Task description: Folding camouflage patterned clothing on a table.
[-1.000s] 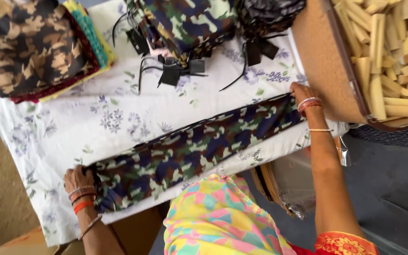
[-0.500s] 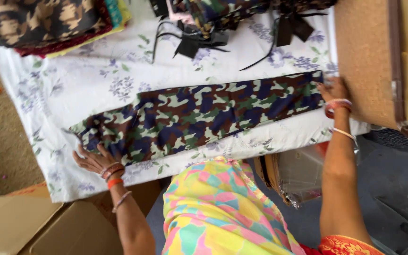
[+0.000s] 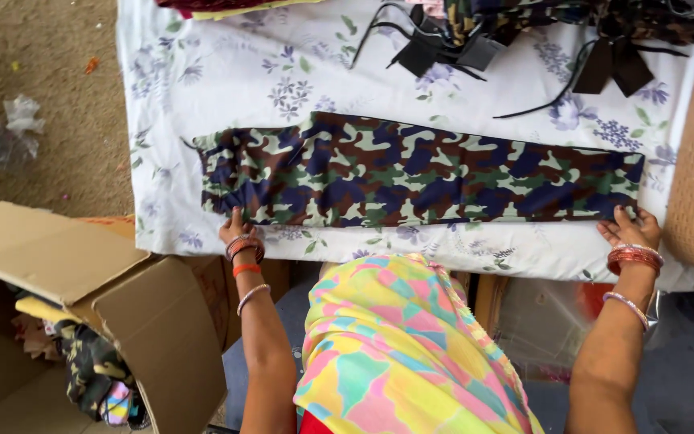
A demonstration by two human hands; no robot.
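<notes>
The camouflage cloth strip lay flat along the near edge of the floral sheet, the left hand and right hand pressing open fingers on its two near corners, apparently to keep it taut.

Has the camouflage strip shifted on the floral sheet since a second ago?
Cannot tell for sure: the head camera moved. The camouflage strip looks flatter and more squared to the floral sheet edge, with the left hand and right hand at its ends.
</notes>
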